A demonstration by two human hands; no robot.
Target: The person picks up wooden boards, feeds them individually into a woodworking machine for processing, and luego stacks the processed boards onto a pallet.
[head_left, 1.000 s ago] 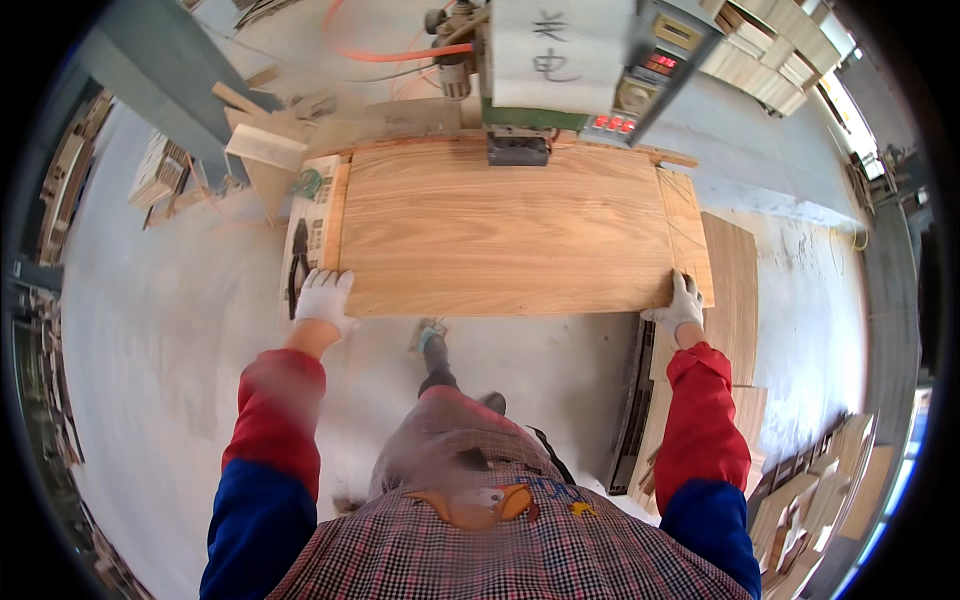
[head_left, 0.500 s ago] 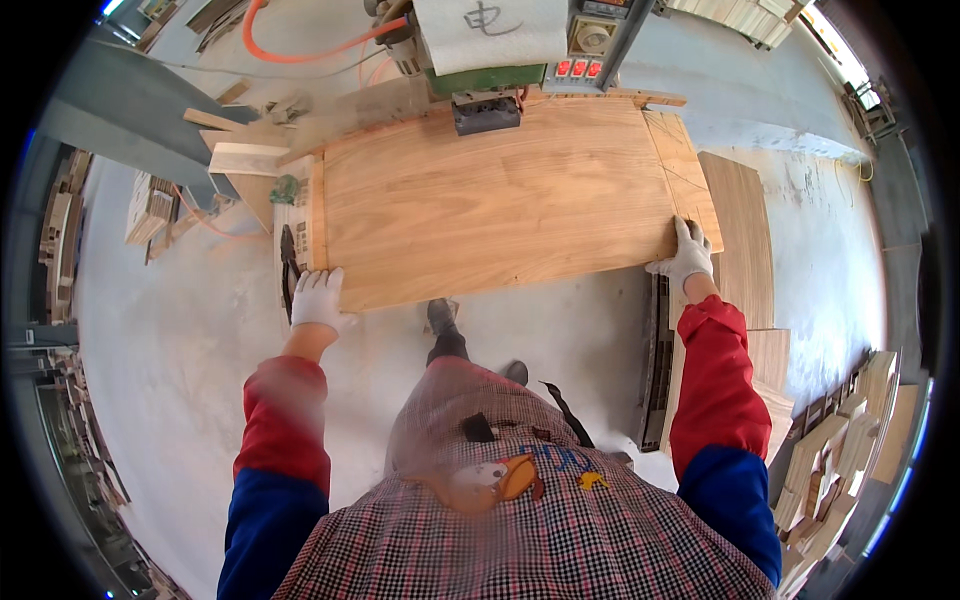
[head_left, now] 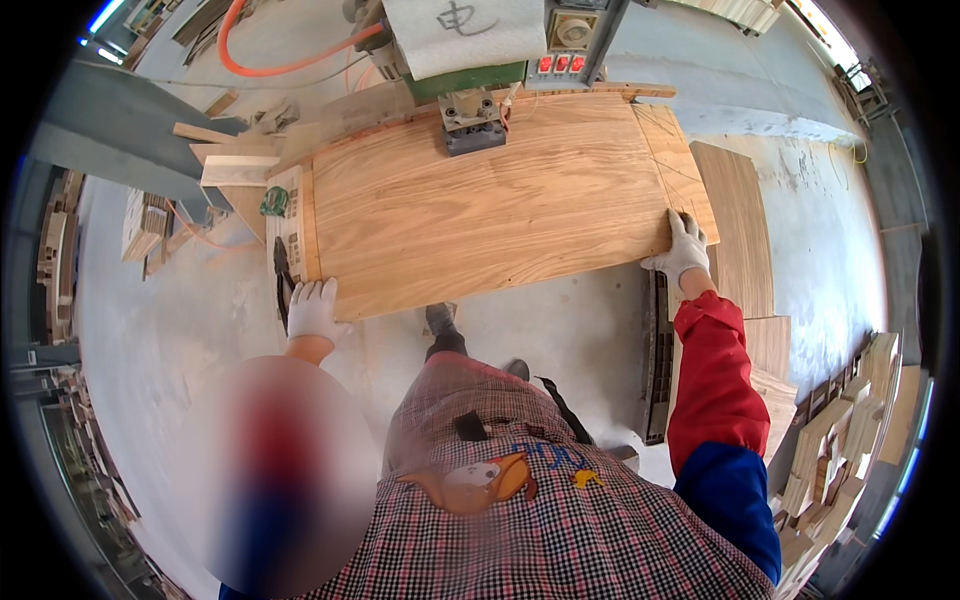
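Observation:
A wide wooden panel with visible grain lies in front of me, tilted slightly, with a pale strip along each end. My left hand, in a white glove, grips its near left corner, fingers laid over the top. At the near right corner my right hand, also gloved, grips the edge with fingers spread on the surface. The undersides of both grips are hidden. Over the panel's far edge sits a machine head, a dark block under a bolted metal plate. It appears to touch the panel.
Black-handled pliers and a green tape measure lie beside the panel's left end. Red switches and an orange hose are on the machine behind. Brown boards lean at right; stacked wood stands farther right.
The machine head has come down toward the panel, and its bolted plate now shows. Both hands keep their grip on the corners. The whole view has shifted slightly.

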